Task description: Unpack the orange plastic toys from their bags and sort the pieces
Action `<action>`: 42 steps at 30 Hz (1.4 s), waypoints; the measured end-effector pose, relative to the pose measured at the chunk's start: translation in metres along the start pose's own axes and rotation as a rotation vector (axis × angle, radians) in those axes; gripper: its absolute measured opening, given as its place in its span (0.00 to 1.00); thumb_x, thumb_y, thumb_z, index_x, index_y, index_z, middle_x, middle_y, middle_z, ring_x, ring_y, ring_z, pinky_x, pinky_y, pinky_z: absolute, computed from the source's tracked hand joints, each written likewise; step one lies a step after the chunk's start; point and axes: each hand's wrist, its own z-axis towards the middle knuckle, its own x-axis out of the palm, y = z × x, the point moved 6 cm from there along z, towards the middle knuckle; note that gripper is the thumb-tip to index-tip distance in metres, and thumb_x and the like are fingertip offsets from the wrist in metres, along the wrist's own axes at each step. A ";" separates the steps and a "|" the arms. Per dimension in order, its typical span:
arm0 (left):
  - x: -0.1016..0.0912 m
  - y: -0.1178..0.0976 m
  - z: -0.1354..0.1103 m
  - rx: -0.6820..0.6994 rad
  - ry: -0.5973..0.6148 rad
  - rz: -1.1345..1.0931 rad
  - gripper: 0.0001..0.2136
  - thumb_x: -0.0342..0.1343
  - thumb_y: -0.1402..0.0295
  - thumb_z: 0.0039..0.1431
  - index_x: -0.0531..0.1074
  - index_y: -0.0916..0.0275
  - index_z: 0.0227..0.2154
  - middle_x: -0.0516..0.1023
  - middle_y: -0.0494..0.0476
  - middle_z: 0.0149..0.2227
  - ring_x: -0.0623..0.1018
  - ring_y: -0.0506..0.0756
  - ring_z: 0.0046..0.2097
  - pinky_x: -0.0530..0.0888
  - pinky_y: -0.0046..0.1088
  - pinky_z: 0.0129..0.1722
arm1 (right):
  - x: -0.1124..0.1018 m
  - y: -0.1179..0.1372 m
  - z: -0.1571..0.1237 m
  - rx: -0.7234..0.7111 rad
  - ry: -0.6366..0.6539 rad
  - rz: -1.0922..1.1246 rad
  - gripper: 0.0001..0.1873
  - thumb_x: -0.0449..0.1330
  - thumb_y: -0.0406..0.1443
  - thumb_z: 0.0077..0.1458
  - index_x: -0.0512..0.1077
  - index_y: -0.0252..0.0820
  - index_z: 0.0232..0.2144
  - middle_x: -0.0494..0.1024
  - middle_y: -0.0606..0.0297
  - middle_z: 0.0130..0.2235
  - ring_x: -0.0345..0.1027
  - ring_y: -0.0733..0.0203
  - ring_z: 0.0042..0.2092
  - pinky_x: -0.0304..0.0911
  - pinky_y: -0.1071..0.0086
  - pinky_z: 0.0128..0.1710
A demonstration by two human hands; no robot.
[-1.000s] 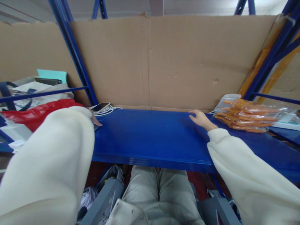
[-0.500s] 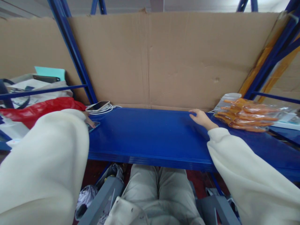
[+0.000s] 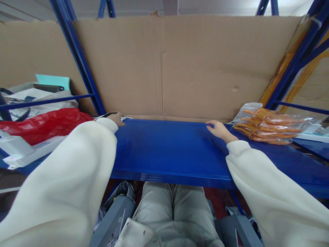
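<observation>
My left hand [image 3: 117,119] is at the back left of the blue shelf [image 3: 164,147], right at a flat dark-faced device [image 3: 109,114] with a pale rim. A white cable [image 3: 126,118] shows just beyond the hand. The sleeve and the hand's own back hide most of the fingers, so their grip does not show. Toward the back right, my right hand [image 3: 218,130] rests on the shelf with fingers apart and nothing in it. To its right are clear plastic bags of orange items [image 3: 269,125].
Cardboard [image 3: 200,65] stands along the back between blue metal posts [image 3: 77,58]. At the left lie a red plastic bag [image 3: 48,123] and white boxes [image 3: 17,145]. Grey chair armrests [image 3: 115,216] flank my legs below the shelf edge.
My left hand has moved back and rightward, from a phone lying on the shelf to the flat device by the cable. The sleeve now covers that phone's place. My right hand stays put.
</observation>
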 end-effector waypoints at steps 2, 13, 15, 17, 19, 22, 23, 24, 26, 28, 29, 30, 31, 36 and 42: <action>0.006 -0.036 -0.002 0.072 0.068 0.031 0.20 0.62 0.69 0.51 0.76 0.69 0.48 0.81 0.66 0.45 0.79 0.63 0.50 0.73 0.29 0.48 | -0.001 0.002 -0.001 -0.001 0.008 0.002 0.16 0.57 0.29 0.54 0.79 0.36 0.44 0.82 0.52 0.47 0.77 0.50 0.50 0.69 0.57 0.56; 0.036 -0.195 -0.062 0.292 0.082 -0.737 0.12 0.51 0.72 0.59 0.80 0.67 0.37 0.84 0.60 0.35 0.82 0.52 0.32 0.77 0.24 0.36 | -0.010 0.005 -0.008 0.040 0.038 0.030 0.13 0.57 0.30 0.55 0.82 0.38 0.37 0.83 0.55 0.44 0.78 0.49 0.48 0.68 0.57 0.55; 0.044 -0.210 -0.075 0.483 0.040 -0.645 0.09 0.55 0.74 0.55 0.81 0.65 0.33 0.84 0.60 0.35 0.82 0.54 0.37 0.77 0.27 0.42 | -0.011 0.002 -0.009 0.057 0.040 0.042 0.13 0.57 0.30 0.55 0.82 0.38 0.36 0.84 0.56 0.44 0.78 0.50 0.48 0.69 0.58 0.54; 0.050 -0.217 -0.083 0.609 0.050 -0.619 0.08 0.57 0.75 0.54 0.81 0.64 0.32 0.84 0.58 0.35 0.82 0.54 0.39 0.76 0.28 0.45 | -0.011 -0.002 -0.010 0.082 0.043 0.050 0.12 0.57 0.30 0.54 0.82 0.38 0.35 0.84 0.56 0.43 0.78 0.51 0.47 0.69 0.59 0.54; 0.053 -0.216 -0.083 0.629 0.071 -0.641 0.09 0.56 0.74 0.55 0.81 0.64 0.33 0.84 0.57 0.34 0.81 0.53 0.37 0.76 0.28 0.45 | -0.012 -0.006 -0.011 0.102 0.045 0.056 0.13 0.57 0.29 0.53 0.81 0.38 0.34 0.84 0.57 0.42 0.78 0.51 0.46 0.70 0.60 0.53; 0.055 -0.208 -0.075 0.537 0.096 -0.671 0.09 0.55 0.75 0.57 0.81 0.66 0.34 0.83 0.58 0.32 0.80 0.52 0.32 0.77 0.28 0.41 | -0.013 -0.008 -0.011 0.110 0.040 0.074 0.13 0.56 0.29 0.52 0.81 0.39 0.33 0.84 0.59 0.39 0.79 0.52 0.44 0.70 0.60 0.52; 0.056 -0.205 -0.073 0.503 0.113 -0.680 0.09 0.55 0.75 0.57 0.81 0.66 0.34 0.83 0.58 0.32 0.79 0.51 0.31 0.77 0.27 0.39 | -0.013 -0.009 -0.011 0.109 0.040 0.081 0.13 0.56 0.30 0.52 0.81 0.39 0.33 0.85 0.59 0.39 0.79 0.53 0.44 0.71 0.60 0.51; 0.057 -0.203 -0.072 0.476 0.132 -0.690 0.09 0.55 0.75 0.57 0.81 0.66 0.34 0.82 0.58 0.31 0.79 0.50 0.29 0.77 0.27 0.37 | -0.013 -0.009 -0.011 0.108 0.041 0.088 0.12 0.56 0.30 0.52 0.81 0.39 0.32 0.85 0.59 0.38 0.79 0.53 0.43 0.71 0.60 0.51; 0.059 -0.201 -0.070 0.436 0.165 -0.712 0.09 0.54 0.74 0.58 0.80 0.66 0.33 0.82 0.56 0.29 0.77 0.49 0.25 0.76 0.25 0.33 | -0.012 -0.010 -0.011 0.105 0.047 0.101 0.12 0.56 0.30 0.51 0.81 0.39 0.31 0.85 0.60 0.36 0.79 0.53 0.42 0.71 0.61 0.50; 0.061 -0.200 -0.071 0.415 0.185 -0.732 0.09 0.54 0.74 0.60 0.80 0.66 0.34 0.81 0.55 0.29 0.76 0.47 0.23 0.75 0.22 0.29 | -0.011 -0.011 -0.011 0.103 0.051 0.116 0.13 0.56 0.29 0.51 0.81 0.39 0.30 0.84 0.60 0.34 0.79 0.54 0.41 0.72 0.61 0.49; 0.061 -0.200 -0.072 0.408 0.193 -0.740 0.09 0.53 0.74 0.60 0.79 0.66 0.34 0.81 0.55 0.29 0.76 0.47 0.23 0.74 0.21 0.28 | -0.010 -0.012 -0.010 0.104 0.052 0.123 0.13 0.55 0.29 0.51 0.81 0.39 0.30 0.84 0.61 0.34 0.79 0.54 0.40 0.72 0.62 0.48; 0.061 -0.200 -0.073 0.404 0.201 -0.745 0.09 0.53 0.74 0.60 0.79 0.66 0.35 0.81 0.55 0.29 0.76 0.46 0.23 0.73 0.20 0.27 | -0.010 -0.013 -0.010 0.108 0.053 0.129 0.13 0.55 0.29 0.51 0.81 0.39 0.30 0.84 0.60 0.33 0.79 0.55 0.40 0.72 0.62 0.47; 0.061 -0.201 -0.073 0.401 0.207 -0.748 0.09 0.54 0.75 0.59 0.79 0.66 0.35 0.81 0.55 0.29 0.76 0.46 0.23 0.73 0.19 0.26 | -0.010 -0.013 -0.010 0.112 0.056 0.134 0.13 0.55 0.29 0.51 0.81 0.38 0.30 0.84 0.60 0.33 0.79 0.55 0.39 0.73 0.62 0.47; 0.057 -0.201 -0.076 0.389 0.204 -0.743 0.10 0.53 0.75 0.60 0.80 0.67 0.37 0.82 0.56 0.30 0.75 0.46 0.22 0.72 0.19 0.24 | -0.007 -0.013 -0.012 0.174 0.100 0.160 0.12 0.55 0.28 0.53 0.80 0.37 0.30 0.84 0.59 0.32 0.79 0.57 0.34 0.74 0.65 0.42; 0.055 -0.202 -0.078 0.395 0.213 -0.742 0.10 0.53 0.76 0.59 0.79 0.67 0.37 0.82 0.56 0.29 0.75 0.46 0.22 0.72 0.18 0.24 | -0.012 -0.009 -0.015 0.248 0.083 0.200 0.09 0.57 0.28 0.54 0.78 0.36 0.28 0.83 0.59 0.29 0.77 0.60 0.29 0.73 0.68 0.36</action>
